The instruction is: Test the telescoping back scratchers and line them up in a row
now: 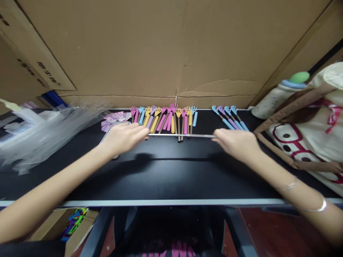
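A thin silver metal rod (184, 135) stretches level between my two hands, above the black table (171, 178). My left hand (124, 137) is closed around its left end, and my right hand (237, 141) grips the right end. Both ends are hidden inside my fists. Just behind the rod lies a row of hand-shaped back scratcher parts, with claw heads on thin shafts and loose pink, yellow, blue and purple handles (173, 125). Several back scratchers with handles fitted (235, 121) lie beyond my right hand. A phone (107, 132) is partly covered by my left hand.
Colourful cards (115, 117) and clear plastic bags (53, 132) lie on the left. At the right stand a cartoon-print bag (316, 132) and a white bottle (276, 100). Cardboard (128, 50) walls the back. Below the table edge sits an open box (80, 232) of bright pieces.
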`<control>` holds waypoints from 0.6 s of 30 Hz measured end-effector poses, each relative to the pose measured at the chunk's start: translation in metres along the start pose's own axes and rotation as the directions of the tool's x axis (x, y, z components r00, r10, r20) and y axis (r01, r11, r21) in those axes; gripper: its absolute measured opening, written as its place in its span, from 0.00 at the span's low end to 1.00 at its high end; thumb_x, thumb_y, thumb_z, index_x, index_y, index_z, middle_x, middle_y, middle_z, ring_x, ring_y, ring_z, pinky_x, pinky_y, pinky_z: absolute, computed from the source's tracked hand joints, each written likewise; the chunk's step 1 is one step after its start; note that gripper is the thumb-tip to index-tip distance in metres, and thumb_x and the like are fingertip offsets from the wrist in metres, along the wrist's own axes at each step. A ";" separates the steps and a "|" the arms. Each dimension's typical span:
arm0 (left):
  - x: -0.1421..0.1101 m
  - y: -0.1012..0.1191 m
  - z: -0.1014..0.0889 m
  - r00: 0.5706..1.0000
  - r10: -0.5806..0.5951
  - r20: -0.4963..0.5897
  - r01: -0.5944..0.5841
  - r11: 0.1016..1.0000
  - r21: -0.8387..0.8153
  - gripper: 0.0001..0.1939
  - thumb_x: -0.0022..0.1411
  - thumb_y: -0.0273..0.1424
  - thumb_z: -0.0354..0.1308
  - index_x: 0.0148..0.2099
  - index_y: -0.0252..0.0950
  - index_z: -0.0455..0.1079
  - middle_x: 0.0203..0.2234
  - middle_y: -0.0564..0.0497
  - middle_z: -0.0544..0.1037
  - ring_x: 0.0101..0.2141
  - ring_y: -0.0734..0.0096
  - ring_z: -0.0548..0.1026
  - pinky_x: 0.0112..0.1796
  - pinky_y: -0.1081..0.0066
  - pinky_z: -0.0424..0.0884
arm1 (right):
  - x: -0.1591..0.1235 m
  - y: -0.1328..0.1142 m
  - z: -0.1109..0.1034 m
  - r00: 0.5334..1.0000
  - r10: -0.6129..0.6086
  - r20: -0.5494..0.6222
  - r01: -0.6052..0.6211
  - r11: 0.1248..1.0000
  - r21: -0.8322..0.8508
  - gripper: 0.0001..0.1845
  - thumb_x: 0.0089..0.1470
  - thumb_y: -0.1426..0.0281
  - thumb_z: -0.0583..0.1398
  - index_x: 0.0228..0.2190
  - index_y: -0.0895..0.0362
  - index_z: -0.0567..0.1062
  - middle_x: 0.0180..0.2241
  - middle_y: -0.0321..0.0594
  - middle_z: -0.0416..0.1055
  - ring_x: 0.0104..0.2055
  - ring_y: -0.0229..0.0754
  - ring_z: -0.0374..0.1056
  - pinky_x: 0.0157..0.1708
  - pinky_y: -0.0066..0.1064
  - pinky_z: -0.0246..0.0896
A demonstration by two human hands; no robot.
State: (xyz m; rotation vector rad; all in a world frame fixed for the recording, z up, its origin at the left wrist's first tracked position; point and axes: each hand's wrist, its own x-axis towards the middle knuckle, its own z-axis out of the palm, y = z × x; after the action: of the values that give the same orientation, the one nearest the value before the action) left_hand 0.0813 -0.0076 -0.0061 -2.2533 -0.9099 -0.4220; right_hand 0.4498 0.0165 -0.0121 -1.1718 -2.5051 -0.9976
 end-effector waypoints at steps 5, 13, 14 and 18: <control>-0.052 -0.063 0.006 0.997 -0.072 0.013 0.071 0.997 0.014 0.19 0.71 0.35 0.41 0.28 0.39 0.66 0.21 0.52 0.72 0.24 0.70 0.66 0.24 0.70 0.51 | -0.049 0.081 0.026 0.987 0.134 0.084 -0.126 0.987 -0.095 0.28 0.65 0.53 0.43 0.23 0.55 0.69 0.22 0.44 0.70 0.22 0.40 0.59 0.23 0.31 0.37; -0.083 -0.103 0.005 0.909 -0.397 0.128 0.416 0.882 -0.219 0.22 0.60 0.49 0.50 0.22 0.39 0.63 0.17 0.51 0.63 0.21 0.68 0.56 0.24 0.70 0.44 | -0.080 0.122 0.035 0.993 0.084 -0.082 -0.091 0.992 -0.086 0.26 0.64 0.53 0.44 0.24 0.54 0.68 0.23 0.44 0.70 0.24 0.42 0.59 0.24 0.32 0.41; -0.084 -0.104 0.006 0.909 -0.397 0.130 0.416 0.883 -0.215 0.22 0.60 0.49 0.50 0.22 0.40 0.64 0.17 0.50 0.64 0.21 0.67 0.56 0.24 0.70 0.44 | -0.080 0.123 0.035 0.993 0.067 -0.098 -0.076 0.993 -0.089 0.25 0.64 0.54 0.45 0.24 0.54 0.68 0.23 0.43 0.69 0.24 0.42 0.59 0.24 0.32 0.41; -0.090 -0.107 0.006 0.939 -0.335 0.084 0.342 0.934 -0.104 0.23 0.63 0.48 0.45 0.22 0.40 0.64 0.17 0.50 0.65 0.21 0.67 0.58 0.24 0.70 0.45 | -0.081 0.122 0.033 0.994 0.049 -0.101 -0.060 0.993 -0.106 0.21 0.63 0.56 0.46 0.25 0.53 0.67 0.23 0.43 0.69 0.24 0.42 0.60 0.24 0.32 0.43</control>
State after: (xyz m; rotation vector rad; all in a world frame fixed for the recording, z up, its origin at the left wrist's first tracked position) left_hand -0.0574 0.0102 -0.0070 -2.2265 -1.3489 -0.5708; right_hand 0.5968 0.0450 -0.0125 -1.1841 -2.3568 -1.1604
